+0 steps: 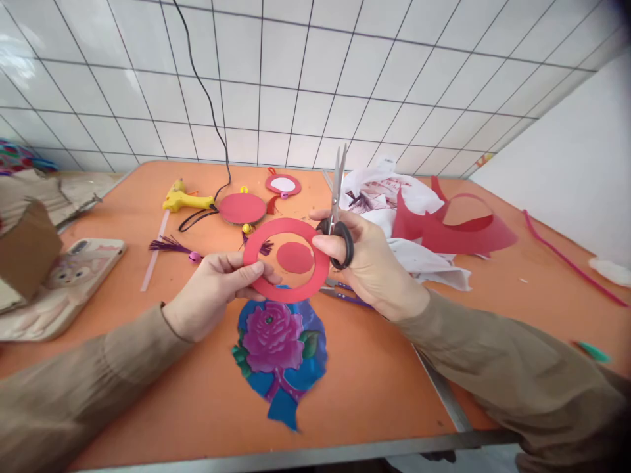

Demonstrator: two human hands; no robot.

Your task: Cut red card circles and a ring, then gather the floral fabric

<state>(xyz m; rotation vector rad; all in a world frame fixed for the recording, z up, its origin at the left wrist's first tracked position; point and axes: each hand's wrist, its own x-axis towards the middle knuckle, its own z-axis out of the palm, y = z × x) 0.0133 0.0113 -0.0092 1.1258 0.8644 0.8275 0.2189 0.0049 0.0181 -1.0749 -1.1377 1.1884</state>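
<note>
Floral cutout: a blue piece with a purple flower (273,338) is laid nearest the front edge of the orange bench (148,407), below the hands.
Left hand: the left side of the band is pinched between thumb and fingers by the left hand (219,289).
Right hand: black-handled scissors (336,190) are gripped by the right hand (377,266), and the ring's right side is steadied by its thumb.
Red ring: the red ring (286,293) is held up between both hands, over the middle of the bench.
Ring care: the band is narrow, so it is best supported from both sides with light pressure, lest it be creased.
Blades: they are pointed up and away, slightly parted; they are best closed whenever the ring is shifted, so that neither paper nor fingers are nicked.
Red disc: a small disc (294,257) is seen through the opening; whether it is held or laid down cannot be told.
Purple-handled scissors: a second pair (348,297) is partly hidden behind the right hand.
Farther back: a yellow glue gun (185,198), a red oval (241,208) and red paper offcuts (428,226) are spread out.
Backdrop: the bench is backed by a tiled wall (296,52).
</note>
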